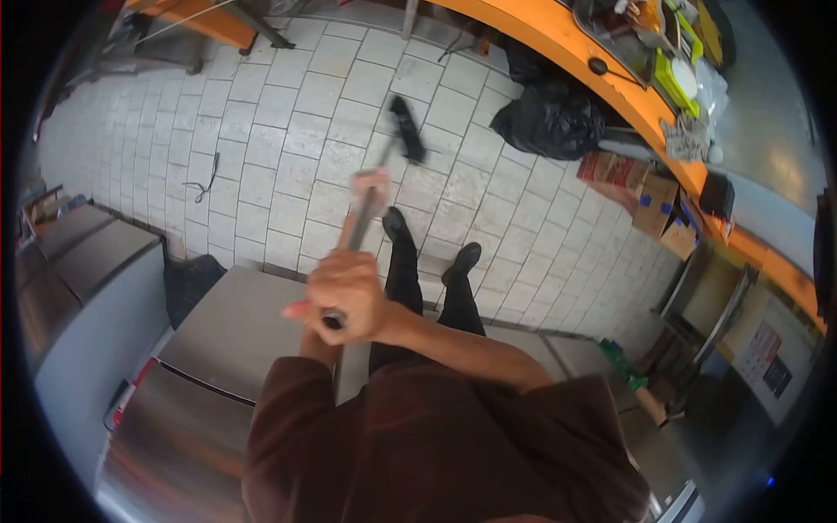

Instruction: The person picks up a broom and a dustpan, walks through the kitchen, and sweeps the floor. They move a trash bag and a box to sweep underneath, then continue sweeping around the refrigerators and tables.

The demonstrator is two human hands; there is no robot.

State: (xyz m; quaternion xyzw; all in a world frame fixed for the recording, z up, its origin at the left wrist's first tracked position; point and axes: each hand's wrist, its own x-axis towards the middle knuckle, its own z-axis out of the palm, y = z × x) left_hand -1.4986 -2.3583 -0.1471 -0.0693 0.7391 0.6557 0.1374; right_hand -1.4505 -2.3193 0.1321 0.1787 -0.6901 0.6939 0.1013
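Observation:
A long-handled brush with a grey handle (360, 222) and a dark brush head (406, 131) reaches out over the white tiled floor (288, 131). My right hand (347, 295) is closed round the upper part of the handle, whose round end shows just below the fist. Farther down the handle, my left hand (370, 187) is wrapped round it, blurred by motion. Whether the brush head touches the floor cannot be made out. A thin dark green string (205, 181) lies on the tiles to the left.
My black shoes (460, 263) are on the tiles. Black bags (551, 120) and cardboard boxes (660, 209) stand under an orange-edged counter (558, 44) at the right. Steel-topped units (231, 327) are close at the lower left. Another orange-edged table (196, 19) is at the upper left.

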